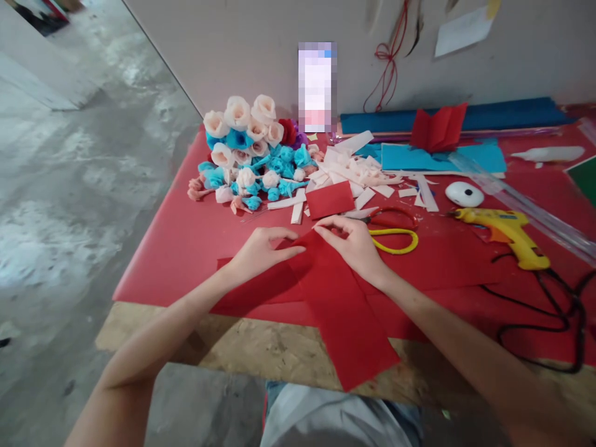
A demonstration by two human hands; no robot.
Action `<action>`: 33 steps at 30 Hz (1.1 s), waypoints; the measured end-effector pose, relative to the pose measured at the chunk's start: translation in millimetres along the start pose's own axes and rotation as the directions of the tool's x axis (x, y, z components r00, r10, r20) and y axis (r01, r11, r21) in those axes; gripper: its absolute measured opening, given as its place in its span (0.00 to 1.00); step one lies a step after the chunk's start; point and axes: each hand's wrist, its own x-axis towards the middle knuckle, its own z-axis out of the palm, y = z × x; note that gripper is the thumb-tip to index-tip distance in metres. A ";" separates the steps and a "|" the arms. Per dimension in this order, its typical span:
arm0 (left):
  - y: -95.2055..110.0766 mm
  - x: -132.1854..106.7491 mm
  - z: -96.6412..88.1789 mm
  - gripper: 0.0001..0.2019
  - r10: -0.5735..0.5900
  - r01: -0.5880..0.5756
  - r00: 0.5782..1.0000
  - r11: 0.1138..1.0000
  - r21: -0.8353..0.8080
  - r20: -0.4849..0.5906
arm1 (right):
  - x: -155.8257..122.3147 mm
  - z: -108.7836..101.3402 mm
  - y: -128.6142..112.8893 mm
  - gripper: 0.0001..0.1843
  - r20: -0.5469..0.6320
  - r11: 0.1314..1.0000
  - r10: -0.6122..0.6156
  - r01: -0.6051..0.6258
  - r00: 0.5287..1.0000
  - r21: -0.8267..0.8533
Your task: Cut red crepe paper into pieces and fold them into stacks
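Observation:
A long strip of red crepe paper (pixel 347 313) lies across the red table cover (pixel 181 248) and hangs over the front edge toward me. My left hand (pixel 261 251) grips the strip's far left end with curled fingers. My right hand (pixel 354 245) pinches the top edge of the same strip beside it. Just beyond the hands lies a folded red paper square (pixel 329 200). Scissors with red and yellow handles (pixel 395 233) rest right of my right hand.
A heap of white, pink and blue paper flowers (pixel 249 152) sits at the back left, with white paper scraps (pixel 354 171) beside it. A yellow glue gun (pixel 510 233) with a black cord, a white oval object (pixel 464 194), blue paper sheets (pixel 442 158) and a red fan-fold (pixel 437 127) lie right.

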 end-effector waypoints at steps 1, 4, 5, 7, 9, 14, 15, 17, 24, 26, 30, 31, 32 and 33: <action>2.3 0.7 0.5 0.10 -0.016 0.016 1.000 1.000 -0.018 0.001 | 0.3 -2.0 -1.6 0.06 -0.005 1.000 -0.007 0.007 1.000 0.008; 7.4 2.8 -0.2 0.12 -0.060 0.062 0.998 0.995 -0.075 0.027 | 0.7 -9.7 -4.6 0.06 -0.037 1.000 -0.026 0.027 0.999 0.007; 8.5 3.6 -1.2 0.12 -0.073 0.075 0.997 0.993 -0.095 0.031 | 0.8 -12.8 -4.9 0.07 -0.051 1.000 -0.022 0.023 0.998 0.005; 9.6 5.2 -3.8 0.12 -0.087 0.089 0.996 0.987 -0.136 0.023 | 0.8 -19.1 -4.9 0.07 -0.083 1.000 0.002 -0.001 0.997 0.017; 8.8 6.8 -5.9 0.12 -0.091 0.088 0.996 0.980 -0.180 -0.006 | 0.3 -24.7 -5.0 0.06 -0.109 0.999 0.020 -0.015 0.994 0.048; -2.0 13.3 -3.8 0.12 -0.118 0.089 0.990 0.943 -0.320 -0.074 | -1.1 -35.5 -10.8 0.05 -0.169 0.997 0.006 0.007 0.986 0.079; -4.6 15.5 -2.1 0.12 -0.114 0.072 0.989 0.928 -0.366 -0.095 | -1.0 -37.7 -12.6 0.05 -0.183 0.997 0.007 0.008 0.983 0.082; -7.8 20.3 2.8 0.14 -0.111 0.024 0.981 0.883 -0.469 -0.158 | -0.3 -42.1 -15.3 0.04 -0.206 0.996 0.009 0.010 0.979 0.091; 9.6 14.2 37.6 0.29 -0.014 0.194 0.964 0.717 -0.670 0.264 | 6.9 -51.5 -10.4 0.03 -0.307 0.985 0.027 0.028 0.951 0.173; 15.4 5.3 47.3 0.22 -0.030 0.264 0.929 0.751 -0.605 0.369 | 10.1 -53.6 -7.1 0.04 -0.336 0.979 0.043 0.027 0.941 0.202; 18.6 -4.5 54.9 0.14 -0.085 0.311 0.915 0.771 -0.556 0.395 | 9.2 -61.5 1.0 0.13 -0.226 0.961 0.107 -0.042 0.968 0.274; 18.1 -4.3 54.3 0.14 -0.080 0.298 0.922 0.772 -0.561 0.380 | 6.0 -63.9 3.5 0.17 -0.139 0.956 0.111 -0.068 0.984 0.284; 17.2 -3.3 53.0 0.13 -0.074 0.280 0.930 0.777 -0.564 0.360 | 1.4 -66.1 6.3 0.21 -0.033 0.955 0.111 -0.097 0.993 0.281; 16.1 -1.6 51.5 0.13 -0.067 0.259 0.938 0.787 -0.560 0.340 | -4.2 -67.9 9.1 0.24 0.077 0.957 0.110 -0.126 0.991 0.261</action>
